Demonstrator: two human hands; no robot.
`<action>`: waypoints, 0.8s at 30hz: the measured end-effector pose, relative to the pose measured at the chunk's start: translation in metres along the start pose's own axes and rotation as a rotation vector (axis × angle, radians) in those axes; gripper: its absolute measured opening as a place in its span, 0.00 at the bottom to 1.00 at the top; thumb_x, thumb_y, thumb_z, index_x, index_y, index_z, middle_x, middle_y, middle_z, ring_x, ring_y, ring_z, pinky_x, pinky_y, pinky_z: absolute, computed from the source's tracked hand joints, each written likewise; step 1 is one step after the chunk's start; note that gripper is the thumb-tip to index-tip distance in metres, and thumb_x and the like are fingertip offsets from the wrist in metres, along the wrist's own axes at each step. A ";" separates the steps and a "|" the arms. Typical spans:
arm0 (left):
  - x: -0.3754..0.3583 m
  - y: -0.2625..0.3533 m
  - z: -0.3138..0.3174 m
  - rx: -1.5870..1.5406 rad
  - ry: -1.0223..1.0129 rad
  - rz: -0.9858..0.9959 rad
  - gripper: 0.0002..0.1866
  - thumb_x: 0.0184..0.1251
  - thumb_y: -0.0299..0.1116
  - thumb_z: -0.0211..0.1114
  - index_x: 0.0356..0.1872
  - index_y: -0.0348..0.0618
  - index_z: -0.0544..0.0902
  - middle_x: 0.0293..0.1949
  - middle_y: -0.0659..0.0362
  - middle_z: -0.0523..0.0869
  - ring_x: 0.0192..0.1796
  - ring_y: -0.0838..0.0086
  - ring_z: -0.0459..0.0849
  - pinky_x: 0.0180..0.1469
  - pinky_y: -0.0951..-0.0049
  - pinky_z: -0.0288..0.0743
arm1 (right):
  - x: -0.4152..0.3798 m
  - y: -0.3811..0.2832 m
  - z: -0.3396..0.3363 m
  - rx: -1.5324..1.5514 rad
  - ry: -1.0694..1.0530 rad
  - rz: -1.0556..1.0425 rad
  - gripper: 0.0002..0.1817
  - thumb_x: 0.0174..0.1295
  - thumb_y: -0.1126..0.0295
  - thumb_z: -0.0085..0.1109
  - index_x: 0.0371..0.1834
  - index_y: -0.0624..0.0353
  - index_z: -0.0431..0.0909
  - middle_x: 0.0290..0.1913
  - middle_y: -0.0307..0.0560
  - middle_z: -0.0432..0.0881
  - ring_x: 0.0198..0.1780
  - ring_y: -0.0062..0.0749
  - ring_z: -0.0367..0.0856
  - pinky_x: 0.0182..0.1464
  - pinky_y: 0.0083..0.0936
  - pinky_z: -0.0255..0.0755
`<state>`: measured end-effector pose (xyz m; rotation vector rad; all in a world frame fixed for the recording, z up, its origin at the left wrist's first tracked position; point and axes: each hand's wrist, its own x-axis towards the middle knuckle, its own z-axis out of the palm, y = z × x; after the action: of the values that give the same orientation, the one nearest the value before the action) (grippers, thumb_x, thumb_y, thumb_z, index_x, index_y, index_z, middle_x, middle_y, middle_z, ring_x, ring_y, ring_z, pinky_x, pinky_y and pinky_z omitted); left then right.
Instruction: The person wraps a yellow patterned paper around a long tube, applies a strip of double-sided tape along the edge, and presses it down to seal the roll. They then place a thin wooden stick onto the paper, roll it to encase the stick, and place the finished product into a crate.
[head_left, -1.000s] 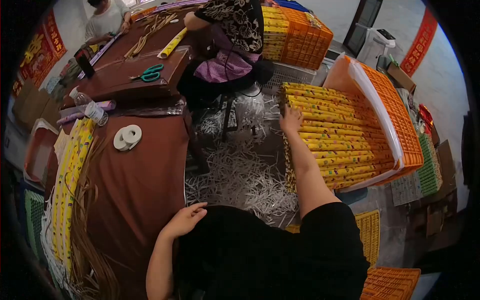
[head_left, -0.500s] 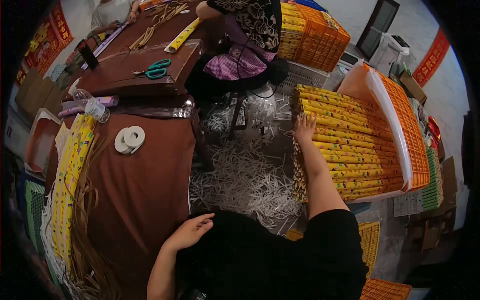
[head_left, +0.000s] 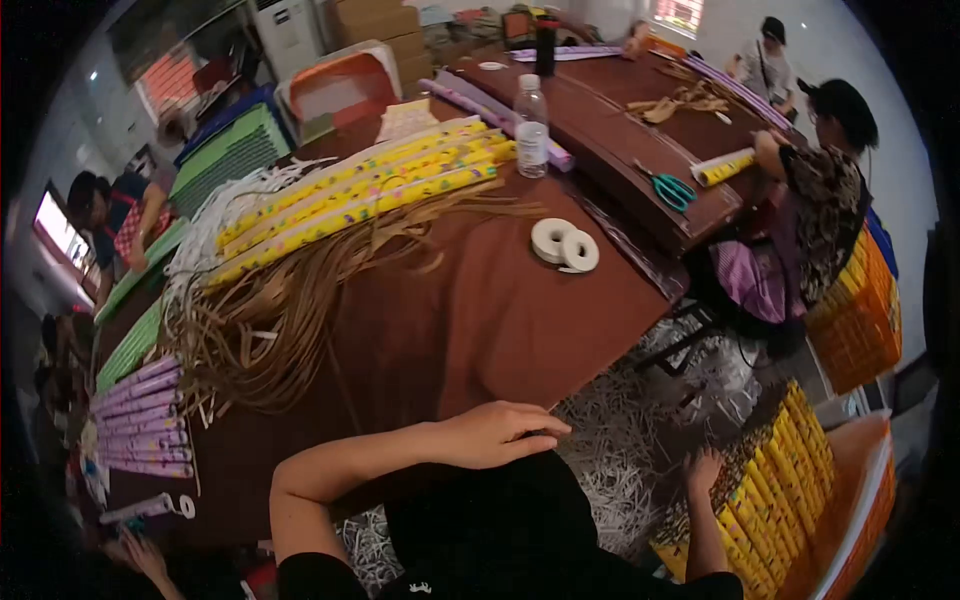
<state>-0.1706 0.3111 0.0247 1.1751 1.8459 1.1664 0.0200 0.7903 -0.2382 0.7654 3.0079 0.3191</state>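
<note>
My left hand (head_left: 505, 435) lies near the edge of the brown-covered table (head_left: 470, 330), over my dark-clothed lap. Its fingers are loosely stretched out and nothing is in them. To the right, my right hand (head_left: 705, 470) rests with fingers spread against the ends of yellow patterned tubes (head_left: 775, 490), stacked in an orange crate (head_left: 880, 500) with a pale liner. On the table, two rolls of white tape (head_left: 564, 246) sit side by side. Beyond my left arm lie more yellow patterned tubes (head_left: 350, 205) and a heap of brown paper strips (head_left: 290, 330).
A plastic bottle (head_left: 532, 140) stands at the table's far edge; teal scissors (head_left: 672, 190) lie on the adjoining table. Purple tubes (head_left: 145, 420) are at the left. Shredded paper (head_left: 630, 450) covers the floor. A seated person (head_left: 830, 190) works at the right, others farther off.
My view has swung left, bringing the table's left side and more people into sight. My left hand still lies near my lap, and my right hand remains at the yellow tubes.
</note>
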 end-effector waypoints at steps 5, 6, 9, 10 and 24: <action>-0.031 -0.062 -0.018 0.852 0.533 0.108 0.19 0.73 0.40 0.59 0.59 0.44 0.79 0.61 0.52 0.78 0.66 0.59 0.73 0.67 0.56 0.67 | 0.096 -0.179 -0.218 0.905 0.577 -0.508 0.03 0.65 0.78 0.59 0.40 0.64 0.79 0.40 0.51 0.81 0.42 0.45 0.80 0.44 0.31 0.72; -0.038 -0.070 -0.023 0.980 0.593 0.072 0.19 0.73 0.41 0.60 0.59 0.44 0.79 0.61 0.52 0.78 0.68 0.58 0.72 0.69 0.54 0.64 | 0.108 -0.219 -0.261 0.930 0.704 -0.687 0.02 0.64 0.79 0.60 0.39 0.64 0.79 0.39 0.51 0.81 0.42 0.45 0.79 0.44 0.34 0.72; -0.049 -0.107 -0.017 1.006 0.620 -0.078 0.23 0.74 0.45 0.58 0.64 0.45 0.75 0.66 0.49 0.72 0.71 0.52 0.66 0.71 0.48 0.58 | 0.146 -0.331 -0.344 1.012 0.792 -1.050 0.07 0.58 0.82 0.63 0.40 0.63 0.81 0.39 0.48 0.83 0.43 0.45 0.80 0.44 0.37 0.73; -0.047 -0.117 -0.014 0.965 0.599 -0.079 0.26 0.75 0.48 0.55 0.67 0.46 0.72 0.69 0.48 0.69 0.72 0.49 0.63 0.71 0.47 0.56 | 0.153 -0.369 -0.370 1.040 0.788 -1.108 0.08 0.57 0.81 0.64 0.40 0.62 0.81 0.39 0.47 0.84 0.44 0.45 0.80 0.45 0.36 0.73; -0.042 -0.118 -0.012 0.949 0.492 -0.151 0.31 0.77 0.53 0.49 0.72 0.44 0.67 0.71 0.45 0.66 0.74 0.46 0.60 0.74 0.46 0.51 | 0.352 -0.655 -0.368 0.634 -0.539 -1.212 0.24 0.67 0.45 0.56 0.50 0.53 0.86 0.48 0.56 0.86 0.49 0.40 0.85 0.53 0.38 0.75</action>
<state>-0.2052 0.2443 -0.0762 1.2274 2.9775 0.4739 -0.6239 0.3246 0.0004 -0.8880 2.4137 -0.7400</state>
